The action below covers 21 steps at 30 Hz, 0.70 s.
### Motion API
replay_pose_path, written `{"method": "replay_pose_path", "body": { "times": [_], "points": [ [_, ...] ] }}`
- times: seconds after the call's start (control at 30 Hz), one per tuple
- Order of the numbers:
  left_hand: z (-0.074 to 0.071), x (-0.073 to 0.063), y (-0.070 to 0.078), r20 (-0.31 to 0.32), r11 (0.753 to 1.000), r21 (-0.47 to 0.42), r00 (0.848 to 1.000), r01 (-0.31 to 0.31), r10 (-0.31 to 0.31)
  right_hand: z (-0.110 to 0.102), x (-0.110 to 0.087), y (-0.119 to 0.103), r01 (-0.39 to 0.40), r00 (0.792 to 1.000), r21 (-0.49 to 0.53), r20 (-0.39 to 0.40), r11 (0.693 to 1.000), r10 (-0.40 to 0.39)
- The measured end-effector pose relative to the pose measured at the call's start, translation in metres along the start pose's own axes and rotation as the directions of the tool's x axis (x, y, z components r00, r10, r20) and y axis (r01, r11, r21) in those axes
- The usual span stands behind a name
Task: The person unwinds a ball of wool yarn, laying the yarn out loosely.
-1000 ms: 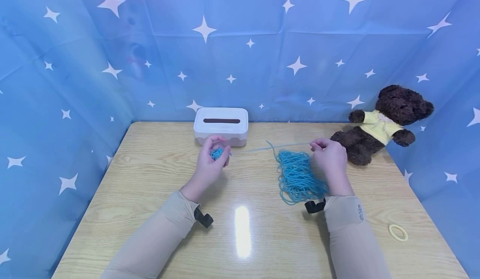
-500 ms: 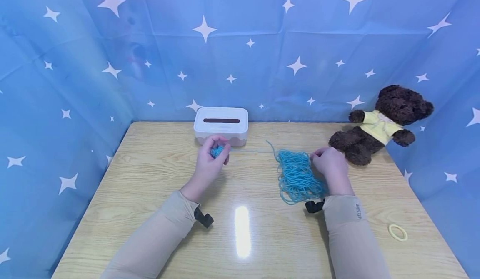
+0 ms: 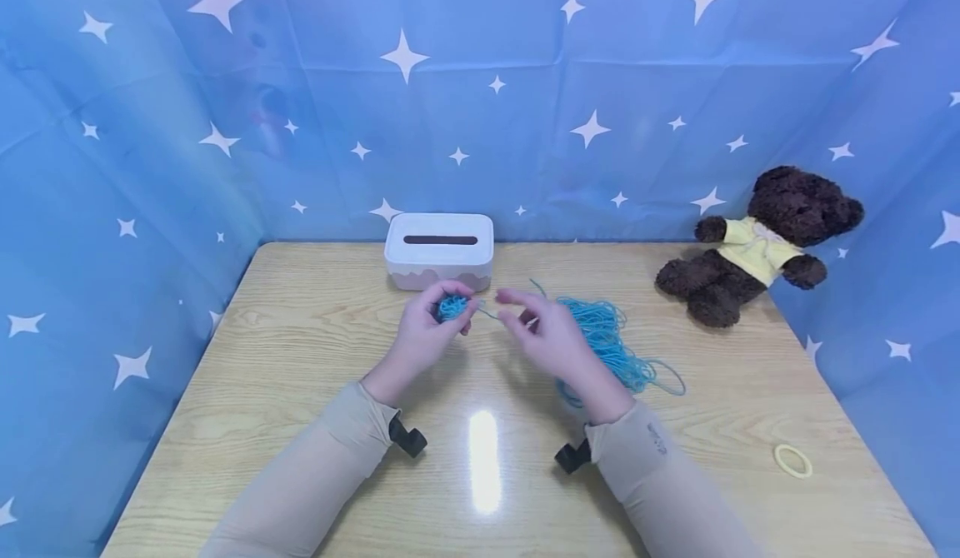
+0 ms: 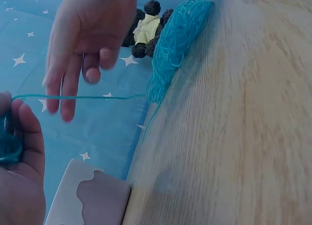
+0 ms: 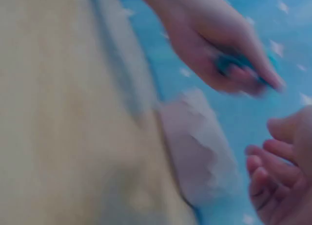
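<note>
My left hand [image 3: 420, 337] curls around a small wound ball of blue yarn [image 3: 452, 307], just in front of the white box. Thumb and index finger meet close to where the strand leaves the ball. To its right, my right hand [image 3: 551, 337] is raised with its fingers loosely extended and nothing gripped in them. A single strand [image 4: 122, 98] runs from the left fingertips past the right fingers to the loose heap of blue yarn [image 3: 606, 337] on the table. The right hand and forearm hide part of that heap in the head view.
A white box with a slotted top [image 3: 438, 250] stands at the table's back edge. A brown teddy bear in a yellow shirt [image 3: 761, 250] leans at the back right. Nearer on the right lies a pale yellow ring [image 3: 792, 461]. Starred blue cloth surrounds the wooden table [image 3: 300, 325].
My right hand has swung left from beyond the yarn heap to beside my left hand, its pinch on the strand released. One loop now trails right of the heap. The left hand has barely moved.
</note>
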<state>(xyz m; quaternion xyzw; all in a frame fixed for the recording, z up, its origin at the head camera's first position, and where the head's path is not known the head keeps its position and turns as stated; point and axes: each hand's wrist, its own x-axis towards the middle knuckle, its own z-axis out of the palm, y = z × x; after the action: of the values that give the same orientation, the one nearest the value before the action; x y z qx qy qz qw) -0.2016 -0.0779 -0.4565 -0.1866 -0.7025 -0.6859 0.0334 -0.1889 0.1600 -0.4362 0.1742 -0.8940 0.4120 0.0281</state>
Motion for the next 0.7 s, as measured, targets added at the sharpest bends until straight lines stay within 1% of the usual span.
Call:
{"method": "replay_pose_path", "body": {
  "times": [0.03,0.1,0.17,0.23,0.37,0.43,0.53,0.6,0.7],
  "points": [
    [0.000,0.000,0.000,0.009,1.000,0.004,1.000,-0.005,0.005,0.007,0.000,-0.004,0.015,1.000,-0.002,0.004,1.000,-0.015],
    [-0.001,0.000,0.000,0.025,1.000,0.011,1.000,-0.017,0.017,0.017,-0.002,-0.008,0.020,1.000,-0.012,-0.017,1.000,-0.020],
    [-0.002,0.000,0.000,0.035,1.000,0.015,0.999,-0.025,0.024,0.019,-0.004,-0.010,0.013,0.998,-0.015,-0.057,1.000,-0.013],
    [-0.003,0.000,-0.001,0.042,0.999,0.024,0.999,-0.036,0.035,0.017,-0.004,-0.010,0.005,0.996,-0.030,-0.084,1.000,-0.007],
    [-0.004,0.001,-0.002,0.053,0.997,0.057,0.997,-0.059,0.056,0.003,-0.002,-0.004,-0.001,0.994,-0.081,-0.111,0.997,-0.008],
    [-0.004,0.001,-0.002,0.060,0.995,0.060,0.996,-0.074,0.070,-0.006,-0.001,0.000,-0.011,0.991,-0.095,-0.137,0.995,-0.002],
    [-0.005,0.001,-0.002,0.072,0.995,0.054,0.994,-0.082,0.078,-0.021,0.000,0.005,-0.046,0.982,-0.095,-0.188,0.994,0.027],
    [-0.005,0.001,-0.001,0.080,0.995,0.057,0.994,-0.076,0.071,-0.030,0.000,0.010,-0.072,0.974,-0.097,-0.223,0.993,0.049],
    [-0.005,0.001,0.000,0.077,0.996,0.082,0.996,-0.046,0.040,-0.043,0.000,0.016,-0.111,0.960,-0.111,-0.270,0.988,0.078]
  ]
}}
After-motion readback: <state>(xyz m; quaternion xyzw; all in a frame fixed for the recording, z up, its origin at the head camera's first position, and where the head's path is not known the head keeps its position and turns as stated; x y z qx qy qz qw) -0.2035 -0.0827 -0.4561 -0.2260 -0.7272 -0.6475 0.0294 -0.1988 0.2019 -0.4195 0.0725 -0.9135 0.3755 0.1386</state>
